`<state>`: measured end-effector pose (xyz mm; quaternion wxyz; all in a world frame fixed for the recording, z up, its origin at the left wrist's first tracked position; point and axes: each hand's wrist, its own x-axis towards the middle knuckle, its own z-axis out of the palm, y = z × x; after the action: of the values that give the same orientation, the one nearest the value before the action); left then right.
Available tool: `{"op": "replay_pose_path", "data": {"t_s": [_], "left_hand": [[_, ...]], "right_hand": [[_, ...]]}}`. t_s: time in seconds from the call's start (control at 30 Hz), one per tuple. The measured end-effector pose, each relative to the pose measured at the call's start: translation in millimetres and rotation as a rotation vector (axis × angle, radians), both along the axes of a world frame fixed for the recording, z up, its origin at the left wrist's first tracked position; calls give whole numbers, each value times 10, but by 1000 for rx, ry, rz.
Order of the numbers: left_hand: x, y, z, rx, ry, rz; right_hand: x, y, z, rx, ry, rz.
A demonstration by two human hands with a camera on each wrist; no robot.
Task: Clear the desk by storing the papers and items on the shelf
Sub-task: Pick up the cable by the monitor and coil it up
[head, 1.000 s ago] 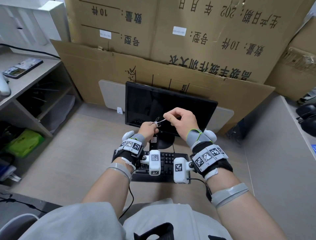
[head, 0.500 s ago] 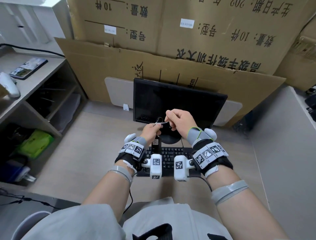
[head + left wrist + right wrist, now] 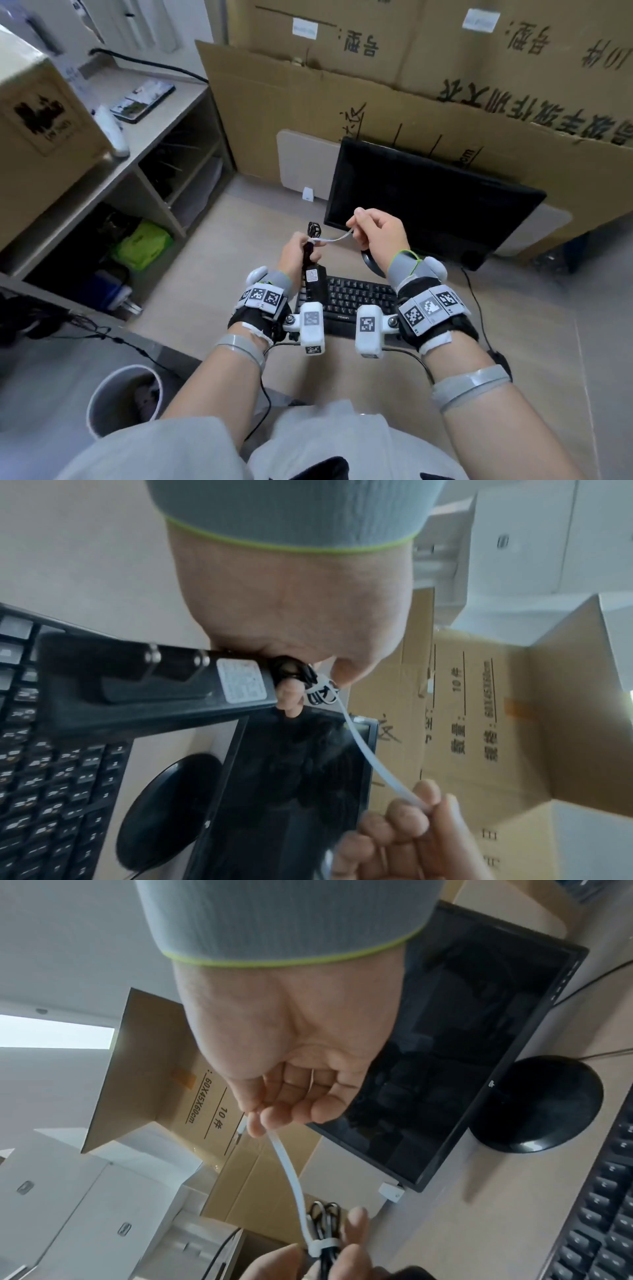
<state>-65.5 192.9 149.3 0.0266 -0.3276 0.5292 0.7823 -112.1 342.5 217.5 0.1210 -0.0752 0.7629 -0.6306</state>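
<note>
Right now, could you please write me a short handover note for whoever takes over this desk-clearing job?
Left hand: grips the coiled black cable of the power adapter, held above the keyboard.
Right hand: pinches the free end of the white cable tie, looped round the coil.
Done: the tie is on the bundle.
Left: finish the tie, store the adapter on the shelf to the left.
</note>
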Motion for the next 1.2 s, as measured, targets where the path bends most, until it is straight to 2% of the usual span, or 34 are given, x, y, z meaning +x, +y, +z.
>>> {"op": "replay_pose_path", "data": {"t_s": [0.13, 0.2, 0.37, 0.47, 0.57, 0.67, 0.83, 1.03, 1.2], "left_hand": [[35, -138, 119, -102, 0, 110], [85, -249, 170, -87, 12, 193], [164, -500, 170, 38, 92, 380], [143, -571, 193, 94, 119, 446], [133, -715, 226, 158, 159, 486], [100, -940, 184, 101, 117, 483], [137, -1383, -116, 23, -23, 395], [302, -2344, -529, 87, -163, 463], [380, -2778, -730, 71, -254, 451]], "right_hand": [[-45, -184, -132, 58, -112, 53], [-32, -307, -246, 71, -175, 104], [107, -604, -488, 252, -257, 411], [120, -712, -562, 207, -480, 549], [95, -850, -530, 136, -547, 641], [51, -1059, -562, 69, -553, 653], [-65, -1460, -740, 151, -536, 593], [-35, -2464, -985, 151, -645, 563], [-28, -2896, -1209, 206, -668, 482]]}}
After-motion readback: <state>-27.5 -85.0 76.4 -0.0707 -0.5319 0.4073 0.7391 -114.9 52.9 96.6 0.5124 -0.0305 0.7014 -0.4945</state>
